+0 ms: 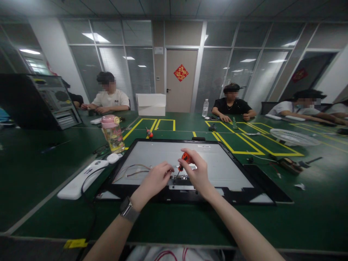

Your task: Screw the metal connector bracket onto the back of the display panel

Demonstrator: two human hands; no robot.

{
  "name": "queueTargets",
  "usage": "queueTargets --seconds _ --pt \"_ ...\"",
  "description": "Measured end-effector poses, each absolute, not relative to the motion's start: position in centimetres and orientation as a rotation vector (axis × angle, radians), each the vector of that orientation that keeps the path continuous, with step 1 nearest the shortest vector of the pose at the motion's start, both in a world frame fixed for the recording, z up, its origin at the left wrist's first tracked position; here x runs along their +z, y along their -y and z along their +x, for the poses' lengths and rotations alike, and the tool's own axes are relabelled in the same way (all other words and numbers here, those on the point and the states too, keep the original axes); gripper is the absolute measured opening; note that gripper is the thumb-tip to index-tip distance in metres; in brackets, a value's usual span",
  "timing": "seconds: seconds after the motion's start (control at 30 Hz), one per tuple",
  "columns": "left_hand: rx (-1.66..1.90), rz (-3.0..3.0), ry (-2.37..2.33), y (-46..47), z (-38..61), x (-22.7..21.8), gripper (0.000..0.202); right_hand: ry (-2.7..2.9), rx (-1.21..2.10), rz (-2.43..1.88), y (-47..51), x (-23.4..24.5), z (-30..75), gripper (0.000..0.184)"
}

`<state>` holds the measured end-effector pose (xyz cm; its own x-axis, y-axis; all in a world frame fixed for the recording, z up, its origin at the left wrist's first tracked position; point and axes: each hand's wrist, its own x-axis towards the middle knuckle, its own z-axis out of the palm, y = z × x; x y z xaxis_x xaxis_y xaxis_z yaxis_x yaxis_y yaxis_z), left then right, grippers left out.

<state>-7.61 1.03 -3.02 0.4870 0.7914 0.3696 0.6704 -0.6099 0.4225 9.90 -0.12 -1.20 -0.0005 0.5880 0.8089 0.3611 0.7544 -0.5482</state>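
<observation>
My right hand point(199, 173) grips a small screwdriver point(185, 158) by its orange and black handle. Its thin shaft slants down to a dark bracket point(185, 180) near the close edge of a flat display panel point(152, 152). The panel lies on the table, grey-white with a black frame. Beside the shaft, my left hand point(155, 177) has its fingers curled and pressed together over the bracket; whatever they pinch is hidden. Thin wires point(133, 168) run across the panel left of that hand.
A white power strip point(81, 179) and a pink-lidded bottle point(112, 134) stand left. Further left is an opened computer case point(51, 101). A dark flat panel point(268, 183) lies right, near a brown-and-black tool point(290, 165). A second screwdriver point(149, 133) lies behind. Several people sit opposite.
</observation>
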Motion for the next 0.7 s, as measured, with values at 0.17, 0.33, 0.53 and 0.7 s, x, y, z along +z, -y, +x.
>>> queueTargets --seconds 0.17,0.33,0.53,0.7 --pt "0.750 2.565 -1.386 -1.2 -7.8 -3.2 0.020 1.664 0.399 -0.700 0.2 -1.1 10.0 0.030" --pt "0.694 2.587 -1.488 -1.4 -7.9 -3.3 0.021 1.587 0.470 -0.736 -0.5 -1.2 10.4 0.027" --pt "0.691 2.617 -1.470 -1.7 -7.6 -4.0 0.024 1.526 0.349 -0.811 -0.8 -1.2 10.8 0.022" --pt "0.736 2.607 -1.441 -2.3 -7.7 -4.7 0.034 1.530 0.668 -0.664 -0.8 -0.8 11.3 0.030"
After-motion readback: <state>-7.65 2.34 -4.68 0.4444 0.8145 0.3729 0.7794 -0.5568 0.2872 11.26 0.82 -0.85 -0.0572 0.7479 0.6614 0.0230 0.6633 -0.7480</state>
